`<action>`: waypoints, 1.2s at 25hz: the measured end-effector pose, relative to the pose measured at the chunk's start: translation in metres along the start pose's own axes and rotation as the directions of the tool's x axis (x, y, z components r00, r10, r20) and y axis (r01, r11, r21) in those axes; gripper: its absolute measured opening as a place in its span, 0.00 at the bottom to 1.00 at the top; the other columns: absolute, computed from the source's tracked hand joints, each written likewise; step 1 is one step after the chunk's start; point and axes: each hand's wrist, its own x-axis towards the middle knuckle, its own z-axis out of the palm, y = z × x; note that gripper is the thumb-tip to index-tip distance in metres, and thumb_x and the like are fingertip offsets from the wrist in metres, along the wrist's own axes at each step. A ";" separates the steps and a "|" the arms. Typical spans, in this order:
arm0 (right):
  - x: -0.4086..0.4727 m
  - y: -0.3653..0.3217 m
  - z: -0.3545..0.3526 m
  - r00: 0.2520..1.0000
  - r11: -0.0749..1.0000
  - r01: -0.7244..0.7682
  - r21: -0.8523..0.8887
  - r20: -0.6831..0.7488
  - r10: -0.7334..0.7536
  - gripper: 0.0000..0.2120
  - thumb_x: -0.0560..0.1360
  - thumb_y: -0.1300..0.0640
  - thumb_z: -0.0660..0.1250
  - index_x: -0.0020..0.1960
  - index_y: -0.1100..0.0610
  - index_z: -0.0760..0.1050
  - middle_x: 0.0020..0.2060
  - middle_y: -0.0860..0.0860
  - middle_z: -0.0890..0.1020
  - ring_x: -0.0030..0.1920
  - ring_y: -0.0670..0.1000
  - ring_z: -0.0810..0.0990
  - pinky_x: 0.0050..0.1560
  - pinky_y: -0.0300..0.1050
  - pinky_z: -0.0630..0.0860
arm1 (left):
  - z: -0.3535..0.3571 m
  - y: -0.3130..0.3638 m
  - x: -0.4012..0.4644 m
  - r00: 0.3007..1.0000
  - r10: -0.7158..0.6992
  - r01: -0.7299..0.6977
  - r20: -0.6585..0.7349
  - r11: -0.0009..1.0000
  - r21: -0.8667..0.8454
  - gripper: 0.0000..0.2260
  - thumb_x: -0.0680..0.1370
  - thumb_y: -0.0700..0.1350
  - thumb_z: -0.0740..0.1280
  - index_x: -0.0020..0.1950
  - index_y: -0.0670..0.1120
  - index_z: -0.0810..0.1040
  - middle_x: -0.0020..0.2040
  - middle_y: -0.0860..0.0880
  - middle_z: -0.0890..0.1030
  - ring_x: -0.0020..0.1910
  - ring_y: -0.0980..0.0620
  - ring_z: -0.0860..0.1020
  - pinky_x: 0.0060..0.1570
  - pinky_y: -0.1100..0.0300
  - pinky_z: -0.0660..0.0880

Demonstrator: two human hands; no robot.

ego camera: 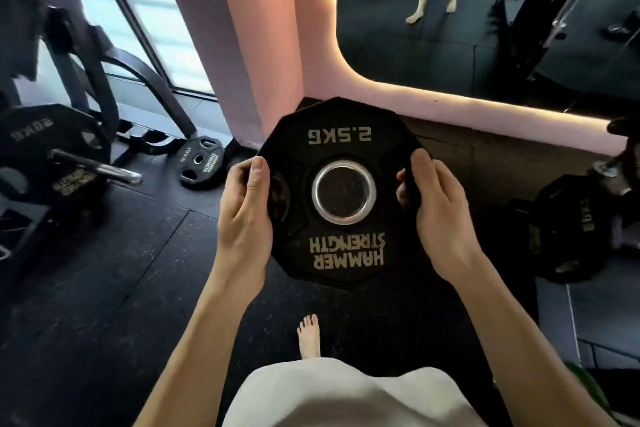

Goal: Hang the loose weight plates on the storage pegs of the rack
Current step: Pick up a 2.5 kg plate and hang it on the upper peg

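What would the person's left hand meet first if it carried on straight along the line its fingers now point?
The left hand already grips the black ten-sided 2.5 kg weight plate, its fingers pointing forward; beyond them likely the pink wall pillar, though depth is unclear.

The 2.5 kg plate [341, 191] is showing black with pale gold lettering and a silver ring round its bore. Left of it, the 10 kg plate [201, 167] is lying black with gold lettering on black, white-flecked flooring [104, 288]. Behind it, the pillar [249, 38] is glowing pink.
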 end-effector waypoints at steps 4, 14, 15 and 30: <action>0.100 -0.019 0.031 0.995 1.000 0.003 0.013 -0.098 -0.001 0.21 0.71 0.33 0.61 0.39 0.51 0.76 0.34 0.49 0.78 0.39 0.52 0.76 0.49 0.57 0.75 | 0.018 0.016 0.121 0.996 -0.007 0.008 0.092 1.000 -0.013 0.13 0.77 0.60 0.62 0.49 0.53 0.79 0.51 0.45 0.77 0.52 0.45 0.75 0.63 0.36 0.70; 0.343 -0.029 0.035 0.959 0.997 0.065 0.034 -0.278 -0.053 0.17 0.80 0.41 0.60 0.41 0.52 0.75 0.36 0.49 0.78 0.39 0.48 0.76 0.46 0.49 0.74 | 0.135 0.015 0.368 0.978 -0.013 0.015 0.209 1.000 -0.009 0.12 0.83 0.53 0.59 0.44 0.52 0.75 0.40 0.51 0.73 0.40 0.53 0.70 0.42 0.57 0.69; 0.369 -0.029 0.029 0.955 0.996 0.073 0.042 -0.290 -0.058 0.17 0.79 0.41 0.60 0.41 0.52 0.76 0.36 0.48 0.78 0.40 0.47 0.76 0.46 0.48 0.74 | 0.153 0.012 0.392 0.976 0.000 0.002 0.219 1.000 -0.008 0.11 0.83 0.53 0.59 0.43 0.52 0.75 0.39 0.52 0.73 0.40 0.54 0.70 0.41 0.58 0.69; 0.555 -0.083 -0.106 0.635 0.987 0.148 -0.060 -0.760 -0.142 0.17 0.80 0.42 0.59 0.39 0.50 0.75 0.35 0.51 0.75 0.37 0.48 0.74 0.43 0.48 0.71 | 0.429 0.032 0.584 0.707 0.023 -0.041 0.706 0.999 0.009 0.10 0.83 0.52 0.58 0.48 0.51 0.76 0.37 0.55 0.78 0.39 0.57 0.77 0.40 0.61 0.75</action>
